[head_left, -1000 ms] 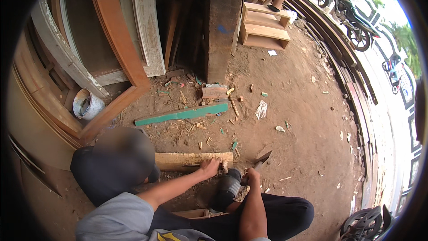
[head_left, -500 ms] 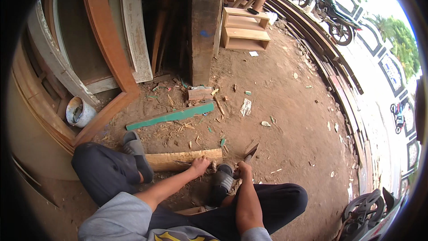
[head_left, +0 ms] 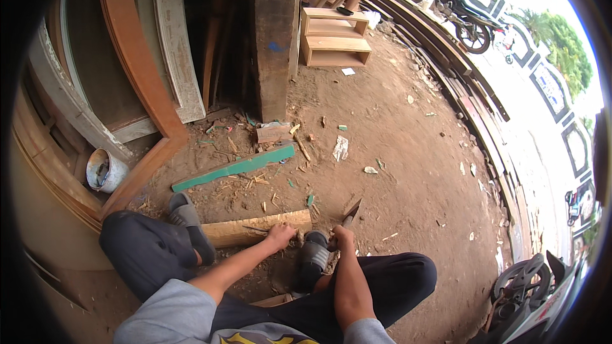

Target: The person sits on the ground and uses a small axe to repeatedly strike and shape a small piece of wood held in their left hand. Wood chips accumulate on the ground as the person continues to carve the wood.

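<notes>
A pale, roughly hewn piece of timber (head_left: 233,232) lies crosswise on the ground between my sandalled feet. My left hand (head_left: 280,236) is closed over its near edge, close to the right end. Beside that hand runs a thin dark line on the wood; whether it is a crack or a loose sliver cannot be made out. To the right of the timber, my right hand (head_left: 342,237) is wrapped round the handle of a broad-bladed chopping knife (head_left: 352,212). Its dark blade points up and away, apart from the wood. My right foot's grey sandal (head_left: 315,248) is between the two hands.
Beyond the timber lie a green-painted board (head_left: 234,169) and scattered chips. Wooden frames (head_left: 137,57) and a paint-stained bucket (head_left: 107,171) stand at left, near a thick post (head_left: 273,44). Further off are a wooden shelf unit (head_left: 336,48), a seated person and stacked planks (head_left: 472,99); motorcycles stand at right.
The view has shifted slightly, so the surroundings appear further left. My left hand keeps its hold on the timber; my right hand still grips the knife, its blade slightly more upright.
</notes>
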A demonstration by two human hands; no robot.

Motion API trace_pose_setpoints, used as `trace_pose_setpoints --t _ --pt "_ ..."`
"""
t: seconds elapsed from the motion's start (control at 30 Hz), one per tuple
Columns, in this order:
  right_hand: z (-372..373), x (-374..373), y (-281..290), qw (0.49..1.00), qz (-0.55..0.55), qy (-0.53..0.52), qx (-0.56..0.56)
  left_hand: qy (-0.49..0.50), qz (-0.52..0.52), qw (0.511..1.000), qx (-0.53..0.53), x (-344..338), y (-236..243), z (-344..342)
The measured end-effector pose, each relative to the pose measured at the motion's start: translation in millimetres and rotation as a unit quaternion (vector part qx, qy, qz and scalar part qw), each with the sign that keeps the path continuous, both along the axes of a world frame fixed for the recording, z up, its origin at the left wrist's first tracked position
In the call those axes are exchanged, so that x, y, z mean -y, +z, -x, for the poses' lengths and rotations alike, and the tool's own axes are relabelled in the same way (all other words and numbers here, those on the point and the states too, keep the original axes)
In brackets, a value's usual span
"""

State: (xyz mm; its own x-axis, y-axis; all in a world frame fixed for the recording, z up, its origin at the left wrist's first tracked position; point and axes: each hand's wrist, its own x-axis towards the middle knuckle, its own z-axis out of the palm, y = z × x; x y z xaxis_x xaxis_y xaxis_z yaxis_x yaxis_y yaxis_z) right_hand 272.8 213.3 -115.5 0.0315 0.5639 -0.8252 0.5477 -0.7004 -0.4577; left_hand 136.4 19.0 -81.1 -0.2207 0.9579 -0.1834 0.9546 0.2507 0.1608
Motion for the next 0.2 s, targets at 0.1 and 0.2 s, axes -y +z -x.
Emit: trace_pose_setpoints --t 0.1,0.2 --pt "6 1 8 1.000 0.010 -0.020 0.014 -0.072 -0.016 0.997 0.034 15 5 -23" --pt "11 11 33 0.995 0.046 -0.084 -0.027 0.021 0.128 0.985 0.115 8 8 -41"
